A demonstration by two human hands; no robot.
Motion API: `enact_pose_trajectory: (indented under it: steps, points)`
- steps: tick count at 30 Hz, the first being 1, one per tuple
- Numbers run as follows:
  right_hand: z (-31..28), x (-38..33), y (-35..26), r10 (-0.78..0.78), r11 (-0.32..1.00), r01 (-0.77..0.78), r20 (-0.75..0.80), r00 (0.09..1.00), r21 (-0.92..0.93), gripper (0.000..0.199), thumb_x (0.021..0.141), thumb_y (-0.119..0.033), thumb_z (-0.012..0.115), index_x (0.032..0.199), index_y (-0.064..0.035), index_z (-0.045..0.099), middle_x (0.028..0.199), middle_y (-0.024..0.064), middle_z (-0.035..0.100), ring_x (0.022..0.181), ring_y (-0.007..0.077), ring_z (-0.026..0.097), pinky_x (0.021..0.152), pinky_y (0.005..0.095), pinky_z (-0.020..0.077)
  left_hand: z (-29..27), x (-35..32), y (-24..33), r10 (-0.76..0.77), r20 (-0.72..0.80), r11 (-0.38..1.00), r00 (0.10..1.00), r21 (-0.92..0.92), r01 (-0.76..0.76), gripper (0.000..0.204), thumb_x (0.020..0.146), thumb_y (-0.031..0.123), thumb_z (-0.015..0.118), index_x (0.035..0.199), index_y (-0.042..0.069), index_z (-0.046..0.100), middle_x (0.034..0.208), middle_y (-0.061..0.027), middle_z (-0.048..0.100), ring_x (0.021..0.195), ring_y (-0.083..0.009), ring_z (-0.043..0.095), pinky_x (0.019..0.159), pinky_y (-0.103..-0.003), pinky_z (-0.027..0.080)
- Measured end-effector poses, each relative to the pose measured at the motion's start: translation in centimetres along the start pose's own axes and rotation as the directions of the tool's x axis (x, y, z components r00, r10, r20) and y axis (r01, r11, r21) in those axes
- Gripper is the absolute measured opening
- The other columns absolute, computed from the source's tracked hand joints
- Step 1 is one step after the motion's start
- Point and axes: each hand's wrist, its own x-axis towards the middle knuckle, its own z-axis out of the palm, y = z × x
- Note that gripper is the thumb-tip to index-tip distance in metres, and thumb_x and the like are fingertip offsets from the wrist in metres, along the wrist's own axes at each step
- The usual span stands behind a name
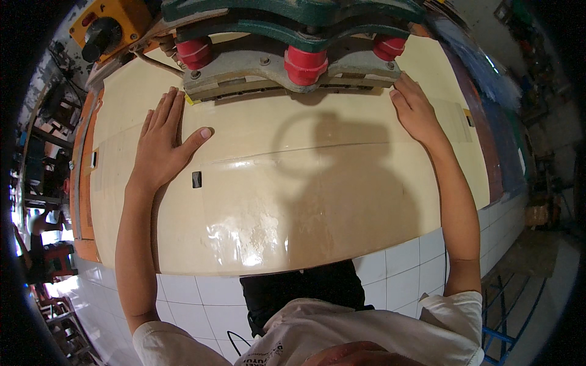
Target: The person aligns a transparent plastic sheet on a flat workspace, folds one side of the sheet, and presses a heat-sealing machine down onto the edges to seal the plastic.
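Observation:
A large cream sheet covers the work surface in front of me, with a glossy, clear-looking layer along its near part. My left hand lies flat on it, fingers together and thumb spread, fingertips beside the left end of the metal press plate. At the plate's right end, my right hand rests on the sheet with its fingers stretched forward; the fingertips are partly hidden by the plate. Neither hand holds anything. Red round mounts join the plate to the green press head above.
A yellow control box with a black knob stands at the far left. Small black pieces, one near my left hand, mark the sheet. Clear plastic sheeting lies at the far right. A blue metal frame stands on the floor.

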Motion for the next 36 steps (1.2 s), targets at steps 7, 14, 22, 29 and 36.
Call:
enact_pose_trajectory:
  steps: [7, 14, 22, 29, 36]
  points:
    - [-0.1, 0.0, 0.0, -0.008, 1.000, 0.008, -0.009, 1.000, -0.008, 0.048, 0.101, -0.023, 0.044, 0.144, -0.0021, 0.049, 0.152, 0.0190, 0.044, 0.143, 0.0348, 0.039, 0.119, 0.0483, 0.0276, 0.1, 0.1, 0.2, -0.015, 0.006, 1.000, 1.000, -0.014, 0.015, 0.100, 0.087, 0.073, 0.053, 0.154, 0.002, 0.033, 0.160, -0.0209, 0.030, 0.151, -0.0327, 0.025, 0.124, -0.046, 0.015]
    - [-0.2, 0.2, -0.5, -0.016, 1.000, 0.016, -0.005, 1.000, 0.010, 0.048, 0.100, -0.022, 0.045, 0.144, -0.0010, 0.049, 0.152, 0.0199, 0.044, 0.142, 0.0354, 0.039, 0.119, 0.0459, 0.0270, -0.3, -0.1, 0.0, -0.001, -0.006, 0.999, 1.000, -0.039, 0.000, 0.100, 0.086, 0.073, 0.054, 0.153, 0.001, 0.034, 0.160, -0.0211, 0.030, 0.151, -0.0317, 0.024, 0.124, -0.045, 0.016]
    - [-0.8, -0.1, -0.3, 0.085, 0.996, -0.087, 0.053, 0.995, 0.035, 0.048, 0.101, -0.021, 0.046, 0.143, 0.0012, 0.049, 0.153, 0.0201, 0.043, 0.144, 0.0341, 0.037, 0.120, 0.0413, 0.0274, 0.2, -0.1, 0.0, 0.035, -0.047, 0.999, 0.998, -0.026, -0.036, 0.102, 0.087, 0.074, 0.052, 0.153, -0.001, 0.034, 0.159, -0.0210, 0.032, 0.151, -0.0305, 0.025, 0.124, -0.044, 0.016]
    - [-0.6, 0.2, -0.6, 0.112, 0.991, -0.119, 0.090, 0.990, 0.068, 0.045, 0.102, -0.020, 0.045, 0.141, 0.0015, 0.051, 0.153, 0.0213, 0.042, 0.145, 0.0364, 0.035, 0.119, 0.0419, 0.0272, 0.2, -0.4, -0.3, 0.019, -0.038, 0.999, 0.999, -0.037, -0.020, 0.105, 0.086, 0.079, 0.048, 0.153, 0.000, 0.032, 0.160, -0.0223, 0.029, 0.151, -0.0328, 0.023, 0.124, -0.046, 0.016]
    - [-0.4, 0.4, -0.1, 0.073, 0.996, -0.078, 0.106, 0.992, 0.046, 0.045, 0.102, -0.022, 0.043, 0.139, 0.0022, 0.052, 0.153, 0.0230, 0.041, 0.144, 0.0377, 0.035, 0.119, 0.0427, 0.0267, 0.7, -0.4, -0.8, 0.037, -0.079, 0.999, 0.996, -0.021, -0.039, 0.109, 0.084, 0.084, 0.044, 0.152, -0.001, 0.035, 0.159, -0.0209, 0.032, 0.151, -0.0313, 0.025, 0.124, -0.046, 0.017]
